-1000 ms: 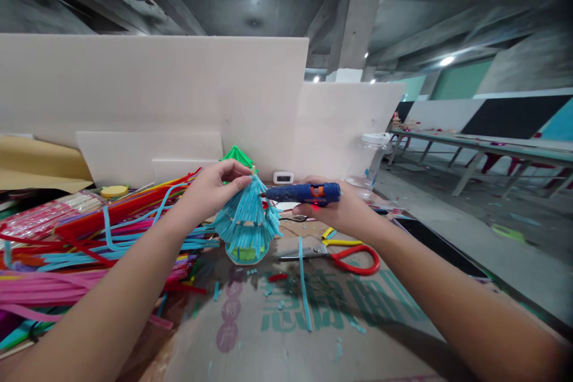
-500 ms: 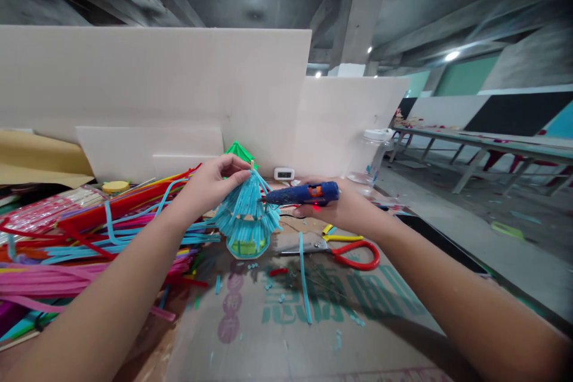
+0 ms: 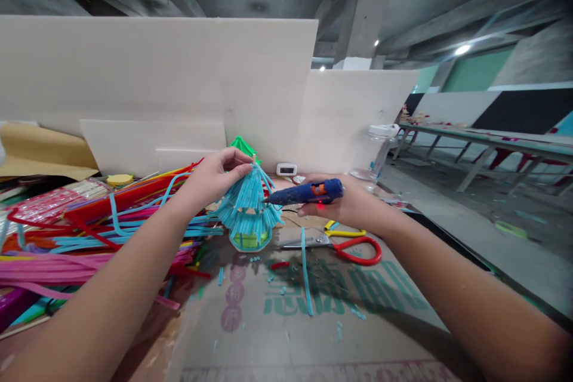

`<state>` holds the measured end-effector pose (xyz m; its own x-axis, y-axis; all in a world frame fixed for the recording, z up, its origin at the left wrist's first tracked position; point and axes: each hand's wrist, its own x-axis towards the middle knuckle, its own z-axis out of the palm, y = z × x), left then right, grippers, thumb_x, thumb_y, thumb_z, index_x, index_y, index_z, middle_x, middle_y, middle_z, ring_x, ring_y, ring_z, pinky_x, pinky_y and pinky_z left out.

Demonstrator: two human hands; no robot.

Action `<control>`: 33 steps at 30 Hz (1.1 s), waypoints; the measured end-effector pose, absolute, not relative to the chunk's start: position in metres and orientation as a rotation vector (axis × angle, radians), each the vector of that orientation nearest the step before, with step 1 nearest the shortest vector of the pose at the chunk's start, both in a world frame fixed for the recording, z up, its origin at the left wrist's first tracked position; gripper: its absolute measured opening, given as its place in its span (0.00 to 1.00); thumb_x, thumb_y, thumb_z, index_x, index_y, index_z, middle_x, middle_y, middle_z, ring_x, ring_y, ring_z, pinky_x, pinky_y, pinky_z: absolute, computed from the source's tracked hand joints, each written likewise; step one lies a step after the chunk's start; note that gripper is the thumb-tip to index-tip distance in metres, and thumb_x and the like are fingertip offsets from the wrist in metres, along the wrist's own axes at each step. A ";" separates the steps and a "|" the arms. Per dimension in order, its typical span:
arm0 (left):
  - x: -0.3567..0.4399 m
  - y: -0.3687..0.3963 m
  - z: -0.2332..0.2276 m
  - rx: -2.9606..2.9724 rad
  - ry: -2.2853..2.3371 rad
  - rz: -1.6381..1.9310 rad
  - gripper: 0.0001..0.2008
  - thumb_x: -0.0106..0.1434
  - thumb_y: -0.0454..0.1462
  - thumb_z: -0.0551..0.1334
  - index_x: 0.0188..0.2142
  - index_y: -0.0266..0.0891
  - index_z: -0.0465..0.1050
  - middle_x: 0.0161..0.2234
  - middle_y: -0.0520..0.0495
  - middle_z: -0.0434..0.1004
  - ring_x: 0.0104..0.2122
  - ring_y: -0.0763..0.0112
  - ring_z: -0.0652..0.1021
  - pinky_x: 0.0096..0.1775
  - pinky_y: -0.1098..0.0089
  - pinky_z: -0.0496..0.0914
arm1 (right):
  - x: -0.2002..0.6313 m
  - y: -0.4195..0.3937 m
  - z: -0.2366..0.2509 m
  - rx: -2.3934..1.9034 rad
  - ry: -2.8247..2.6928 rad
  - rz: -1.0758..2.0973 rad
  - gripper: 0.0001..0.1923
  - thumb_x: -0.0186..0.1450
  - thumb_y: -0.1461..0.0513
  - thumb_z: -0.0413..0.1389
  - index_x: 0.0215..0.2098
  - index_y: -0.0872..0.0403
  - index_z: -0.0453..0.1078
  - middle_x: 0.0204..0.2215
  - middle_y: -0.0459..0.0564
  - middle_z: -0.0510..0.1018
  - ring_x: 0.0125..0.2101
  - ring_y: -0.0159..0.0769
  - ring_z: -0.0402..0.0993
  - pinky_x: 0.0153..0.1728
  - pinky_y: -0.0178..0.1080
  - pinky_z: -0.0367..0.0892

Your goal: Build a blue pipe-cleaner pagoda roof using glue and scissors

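Observation:
A small model pavilion [image 3: 249,212] with tiered roofs of light-blue strips stands on the cardboard sheet [image 3: 313,334]. My left hand [image 3: 215,178] pinches its top from the left. My right hand [image 3: 347,206] holds a blue hot glue gun [image 3: 308,192] level, with its nozzle touching the right side of the upper roof. A red light glows under the gun.
A heap of pink, blue and red strips [image 3: 89,239] lies at the left. Red-and-yellow scissors [image 3: 344,245] and a loose blue strip [image 3: 306,271] lie to the right of the model. White boards [image 3: 179,83] stand behind, with a clear jar [image 3: 376,152] at the right.
The view has tilted slightly, so everything sits a little lower and more to the right in the picture. Both hands keep their hold, and the glue gun nozzle stays at the roof.

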<state>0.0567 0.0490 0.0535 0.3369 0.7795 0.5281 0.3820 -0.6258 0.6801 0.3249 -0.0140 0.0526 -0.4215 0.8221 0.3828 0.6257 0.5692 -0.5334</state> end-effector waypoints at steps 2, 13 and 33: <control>0.057 0.049 0.054 2.172 1.026 1.224 0.19 0.60 0.50 0.62 0.42 0.38 0.73 0.38 0.46 0.79 0.36 0.65 0.77 0.38 0.66 0.71 | 0.325 -0.014 0.053 -1.157 -2.200 0.401 0.20 0.55 0.50 0.65 0.40 0.53 0.74 0.31 0.47 0.79 0.31 0.36 0.73 0.30 0.35 0.65; 0.056 0.053 0.052 2.198 0.991 1.238 0.18 0.61 0.50 0.62 0.41 0.38 0.73 0.38 0.45 0.78 0.37 0.64 0.77 0.39 0.66 0.70 | 0.329 -0.013 0.052 -1.111 -2.250 0.376 0.22 0.55 0.50 0.65 0.44 0.51 0.75 0.37 0.48 0.81 0.35 0.39 0.76 0.34 0.36 0.67; 0.056 0.053 0.051 2.219 0.989 1.252 0.16 0.62 0.49 0.62 0.41 0.39 0.74 0.37 0.47 0.78 0.35 0.65 0.76 0.38 0.66 0.69 | 0.334 -0.016 0.056 -1.122 -2.307 0.386 0.21 0.58 0.49 0.62 0.46 0.51 0.73 0.35 0.48 0.80 0.33 0.39 0.75 0.32 0.36 0.67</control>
